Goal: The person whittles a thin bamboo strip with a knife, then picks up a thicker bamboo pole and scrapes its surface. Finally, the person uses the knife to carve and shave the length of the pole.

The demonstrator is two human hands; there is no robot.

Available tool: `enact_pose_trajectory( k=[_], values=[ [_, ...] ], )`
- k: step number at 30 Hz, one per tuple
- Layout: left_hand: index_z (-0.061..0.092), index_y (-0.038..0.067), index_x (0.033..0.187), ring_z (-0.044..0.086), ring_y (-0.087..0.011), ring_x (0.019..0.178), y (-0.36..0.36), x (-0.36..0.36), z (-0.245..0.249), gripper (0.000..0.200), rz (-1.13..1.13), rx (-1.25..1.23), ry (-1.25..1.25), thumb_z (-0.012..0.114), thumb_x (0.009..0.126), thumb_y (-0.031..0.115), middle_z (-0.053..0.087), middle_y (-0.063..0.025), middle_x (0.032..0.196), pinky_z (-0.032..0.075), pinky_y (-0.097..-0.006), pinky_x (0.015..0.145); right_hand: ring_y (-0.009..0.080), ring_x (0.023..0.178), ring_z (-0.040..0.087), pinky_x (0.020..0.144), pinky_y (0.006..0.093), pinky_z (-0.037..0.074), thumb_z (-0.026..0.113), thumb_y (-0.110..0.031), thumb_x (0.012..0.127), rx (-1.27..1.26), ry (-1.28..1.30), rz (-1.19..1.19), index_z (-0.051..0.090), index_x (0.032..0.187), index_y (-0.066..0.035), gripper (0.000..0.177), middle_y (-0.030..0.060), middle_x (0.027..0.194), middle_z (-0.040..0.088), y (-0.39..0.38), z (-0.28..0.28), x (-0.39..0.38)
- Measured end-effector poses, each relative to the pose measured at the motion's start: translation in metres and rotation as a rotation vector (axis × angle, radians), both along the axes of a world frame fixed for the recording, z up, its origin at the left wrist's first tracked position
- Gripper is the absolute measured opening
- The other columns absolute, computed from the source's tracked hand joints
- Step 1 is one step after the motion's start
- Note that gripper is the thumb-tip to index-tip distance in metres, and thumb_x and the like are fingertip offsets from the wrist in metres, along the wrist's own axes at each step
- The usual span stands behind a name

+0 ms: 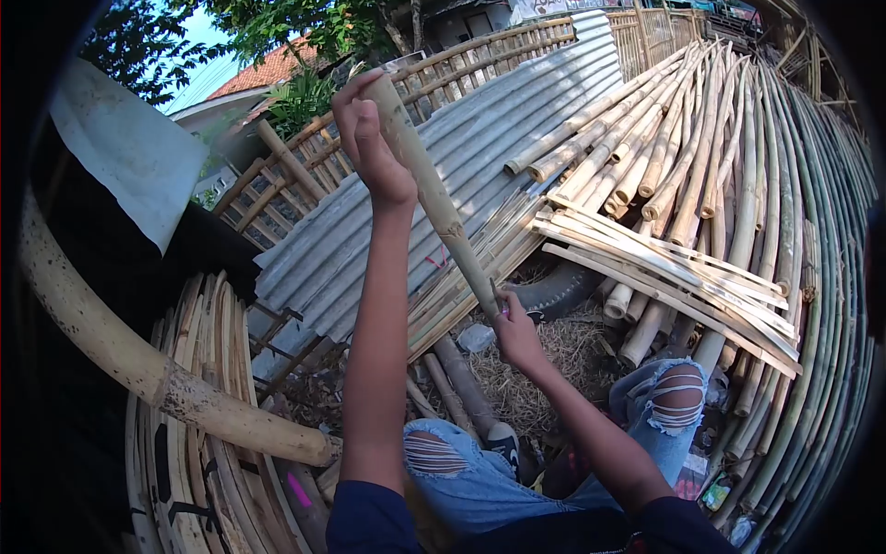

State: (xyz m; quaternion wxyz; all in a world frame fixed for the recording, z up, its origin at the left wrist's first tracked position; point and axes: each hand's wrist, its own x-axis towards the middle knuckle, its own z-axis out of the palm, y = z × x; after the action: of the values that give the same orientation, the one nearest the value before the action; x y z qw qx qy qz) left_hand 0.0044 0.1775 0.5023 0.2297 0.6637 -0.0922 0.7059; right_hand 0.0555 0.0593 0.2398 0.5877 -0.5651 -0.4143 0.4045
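A length of pale bamboo pole (pixel 432 189) slants across the middle of the view, with a node ring about halfway along it. At its raised upper end, my left hand (pixel 374 152) is closed around it, some fingers hidden behind the bamboo. Lower down and nearer my knees, my right hand (pixel 519 334) grips the other end with the fingers wrapped. Just below the pole lies a bundle of thin split bamboo strips (pixel 475 277), by a dark tyre (pixel 563 291).
Corrugated metal sheeting (pixel 406 217) stands behind my left arm, with a bamboo fence (pixel 461 72) beyond. A thick bamboo pole (pixel 221 415) crosses the left side above more split strips (pixel 198 369). Long bamboo poles (pixel 738 157) fill the right, with white slats (pixel 664 268) on top.
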Motion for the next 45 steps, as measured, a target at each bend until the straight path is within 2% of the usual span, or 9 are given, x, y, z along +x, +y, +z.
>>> enact_pose_trajectory(
  k=[5, 11, 17, 23, 27, 30, 32, 37, 45],
  values=[
    [0.047, 0.003, 0.111, 0.05, -0.0129, 0.094, -0.006, -0.026, 0.001, 0.029, 0.279, -0.028, -0.034, 0.056, 0.085, 0.011, 0.05, -0.0079, 0.104, 0.042, -0.0279, 0.085, 0.0171, 0.051, 0.046, 0.05, 0.031, 0.038, 0.042, -0.013, 0.087, 0.069, 0.064, 0.121, 0.039, 0.125, -0.01, 0.039, 0.0091, 0.067, 0.046, 0.01, -0.004, -0.004],
    [0.047, 0.003, 0.11, 0.052, -0.0123, 0.088, -0.014, -0.035, 0.0, 0.041, 0.319, -0.064, -0.089, 0.07, 0.076, 0.007, 0.052, -0.0053, 0.1, 0.042, -0.0276, 0.084, 0.0265, 0.065, 0.054, 0.067, 0.0383, 0.042, 0.043, -0.011, 0.087, 0.249, 0.062, 0.275, 0.039, 0.125, -0.007, 0.038, 0.0177, 0.074, 0.05, -0.012, 0.169, -0.005],
    [0.047, 0.005, 0.109, 0.052, -0.0133, 0.084, 0.013, -0.068, -0.004, 0.044, 0.107, -0.066, -0.106, 0.074, 0.075, 0.017, 0.049, -0.005, 0.093, 0.043, -0.0287, 0.08, 0.0274, 0.064, 0.055, 0.068, 0.039, 0.043, 0.042, -0.011, 0.087, 0.154, -0.162, 0.228, 0.039, 0.126, -0.007, 0.039, 0.0176, 0.073, 0.053, -0.013, 0.078, -0.014],
    [0.049, 0.004, 0.108, 0.05, -0.0163, 0.077, 0.007, -0.054, -0.002, 0.055, 0.015, -0.036, -0.122, 0.068, 0.076, 0.044, 0.049, -0.0068, 0.087, 0.04, -0.0284, 0.072, 0.0283, 0.065, 0.055, 0.065, 0.0374, 0.042, 0.042, -0.012, 0.087, 0.279, 0.015, 0.328, 0.039, 0.126, -0.007, 0.039, 0.0193, 0.072, 0.053, -0.015, 0.166, -0.005],
    [0.049, 0.004, 0.108, 0.049, -0.0164, 0.078, -0.004, -0.033, 0.0, 0.049, 0.064, -0.045, -0.078, 0.064, 0.08, 0.042, 0.049, -0.0066, 0.086, 0.04, -0.0306, 0.076, 0.0284, 0.063, 0.056, 0.063, 0.0394, 0.042, 0.041, -0.012, 0.087, 0.404, 0.038, 0.267, 0.039, 0.125, -0.008, 0.039, 0.0176, 0.064, 0.051, -0.016, 0.207, -0.003],
    [0.049, 0.005, 0.108, 0.047, -0.017, 0.079, -0.001, -0.031, -0.001, 0.045, 0.124, -0.056, -0.083, 0.06, 0.083, 0.04, 0.047, -0.0066, 0.086, 0.04, -0.0331, 0.078, 0.0272, 0.054, 0.055, 0.054, 0.0395, 0.042, 0.039, -0.011, 0.087, 0.28, -0.092, 0.149, 0.038, 0.125, -0.008, 0.038, 0.0153, 0.06, 0.05, -0.005, 0.116, -0.008],
    [0.048, 0.004, 0.108, 0.047, -0.0168, 0.079, -0.001, -0.034, 0.0, 0.046, 0.078, -0.088, -0.053, 0.061, 0.083, 0.04, 0.047, -0.0065, 0.085, 0.04, -0.0328, 0.079, 0.0079, 0.038, 0.035, 0.035, 0.0252, 0.028, 0.037, -0.011, 0.089, -0.024, 0.036, 0.214, 0.036, 0.128, -0.012, 0.038, -0.0013, 0.052, 0.033, -0.008, 0.052, -0.006],
    [0.048, 0.008, 0.111, 0.051, -0.0176, 0.084, -0.003, -0.039, -0.006, 0.041, -0.18, -0.149, -0.063, 0.069, 0.077, 0.019, 0.05, -0.0052, 0.09, 0.042, -0.0336, 0.084, 0.0069, 0.035, 0.027, 0.032, 0.0231, 0.023, 0.035, -0.012, 0.092, 0.006, 0.462, 0.576, 0.035, 0.131, -0.014, 0.039, -0.0033, 0.048, 0.027, -0.025, 0.116, 0.031],
    [0.046, 0.01, 0.109, 0.049, -0.0173, 0.081, -0.016, -0.031, -0.004, 0.04, -0.278, -0.121, -0.036, 0.068, 0.075, 0.007, 0.046, -0.0039, 0.085, 0.04, -0.0342, 0.083, 0.0152, 0.059, 0.052, 0.058, 0.0299, 0.043, 0.042, -0.012, 0.087, 0.169, -0.074, 0.355, 0.04, 0.126, -0.007, 0.04, 0.0109, 0.07, 0.05, -0.024, 0.123, 0.019]
  ],
)
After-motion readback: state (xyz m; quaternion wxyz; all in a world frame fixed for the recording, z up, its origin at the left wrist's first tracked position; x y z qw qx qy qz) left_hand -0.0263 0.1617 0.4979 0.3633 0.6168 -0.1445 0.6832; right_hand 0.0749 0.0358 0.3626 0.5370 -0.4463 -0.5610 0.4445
